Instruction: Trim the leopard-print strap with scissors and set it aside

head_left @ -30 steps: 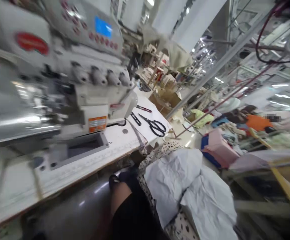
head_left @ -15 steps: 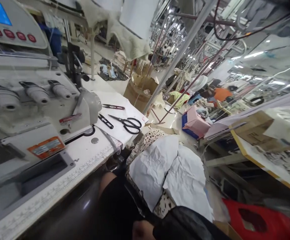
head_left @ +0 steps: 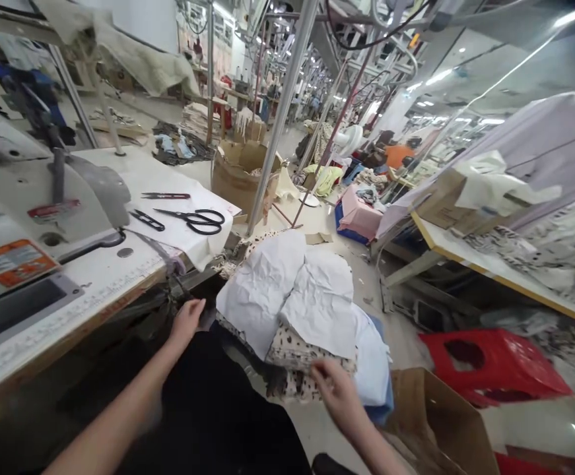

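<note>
A stack of spotted fabric pieces (head_left: 292, 356) topped with crumpled white paper sheets (head_left: 287, 290) sits beside my lap, right of the sewing table (head_left: 119, 264). My right hand (head_left: 334, 389) rests on the near edge of the stack, fingers curled onto the spotted fabric. My left hand (head_left: 185, 323) reaches to the stack's left side, just under the table edge, fingers apart; what it touches is hidden. A sewing machine (head_left: 30, 198) stands on the table at left.
Black scissors (head_left: 195, 220), thread snips (head_left: 147, 220) and a red-handled tool (head_left: 166, 196) lie on the table. A cardboard box (head_left: 440, 422) and a red plastic stool (head_left: 490, 366) stand at the lower right. A metal pole (head_left: 280, 112) rises behind the stack. A worktable (head_left: 470, 257) is on the right.
The view has swung right and down. Both my hands have come into view and reached to the fabric stack; before, only my knee and a sleeve showed.
</note>
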{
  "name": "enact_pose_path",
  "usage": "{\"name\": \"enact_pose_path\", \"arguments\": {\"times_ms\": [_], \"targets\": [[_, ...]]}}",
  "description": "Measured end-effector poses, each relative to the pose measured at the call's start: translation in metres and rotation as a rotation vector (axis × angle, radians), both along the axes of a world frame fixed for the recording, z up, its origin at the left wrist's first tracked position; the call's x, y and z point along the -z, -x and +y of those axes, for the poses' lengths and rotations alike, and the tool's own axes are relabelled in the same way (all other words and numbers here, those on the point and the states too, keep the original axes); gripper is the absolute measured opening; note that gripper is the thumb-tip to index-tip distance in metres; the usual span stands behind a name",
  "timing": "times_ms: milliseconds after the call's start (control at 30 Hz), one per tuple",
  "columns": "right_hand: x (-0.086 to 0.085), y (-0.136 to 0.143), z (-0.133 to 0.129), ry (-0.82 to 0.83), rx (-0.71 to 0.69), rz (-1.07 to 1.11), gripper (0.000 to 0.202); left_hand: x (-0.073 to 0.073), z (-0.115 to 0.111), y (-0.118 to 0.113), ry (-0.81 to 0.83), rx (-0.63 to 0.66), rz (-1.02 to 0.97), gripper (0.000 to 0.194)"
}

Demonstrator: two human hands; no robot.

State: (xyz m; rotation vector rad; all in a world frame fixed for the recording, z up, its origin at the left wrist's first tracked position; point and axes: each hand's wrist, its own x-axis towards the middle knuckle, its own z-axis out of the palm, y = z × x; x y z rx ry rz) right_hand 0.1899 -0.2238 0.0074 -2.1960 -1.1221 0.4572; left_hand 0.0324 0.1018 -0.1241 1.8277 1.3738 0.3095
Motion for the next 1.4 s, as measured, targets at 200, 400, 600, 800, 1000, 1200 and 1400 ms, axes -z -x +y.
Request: {"name": "enact_pose_path", "arguments": {"times_ms": [200, 400, 600, 800, 1000, 1200, 1400], "targets": [[0.002, -0.084, -0.03, -0.109, 0.354, -0.221, 0.026, -0.051, 0.0, -0.071, 0.074, 0.095, -0.015, 0.047], [0.029, -0.116, -0.034, -0.083, 0.433, -0.252, 0.035, -0.077, 0.002, -0.067, 0.088, 0.157, -0.051, 0.031], [0.037, -0.112, -0.03, -0.105, 0.403, -0.292, 0.034, -0.145, -0.017, -0.062, 0.418, 0.091, -0.645, 0.043], [0.041, -0.104, -0.025, -0.079, 0.388, -0.261, 0.037, -0.232, -0.049, -0.076, 0.613, 0.094, -1.004, 0.032], [0.044, -0.104, -0.022, -0.116, 0.37, -0.264, 0.037, -0.253, -0.073, -0.114, 0.884, 0.173, -1.306, 0.029], [0.029, -0.095, -0.018, -0.186, 0.356, -0.189, 0.034, -0.168, -0.109, -0.138, 1.094, 0.105, -1.019, 0.034], [0.018, -0.091, -0.011, -0.23, 0.444, 0.145, 0.05, -0.083, -0.129, -0.128, 0.815, 0.069, -0.45, 0.034]]}}
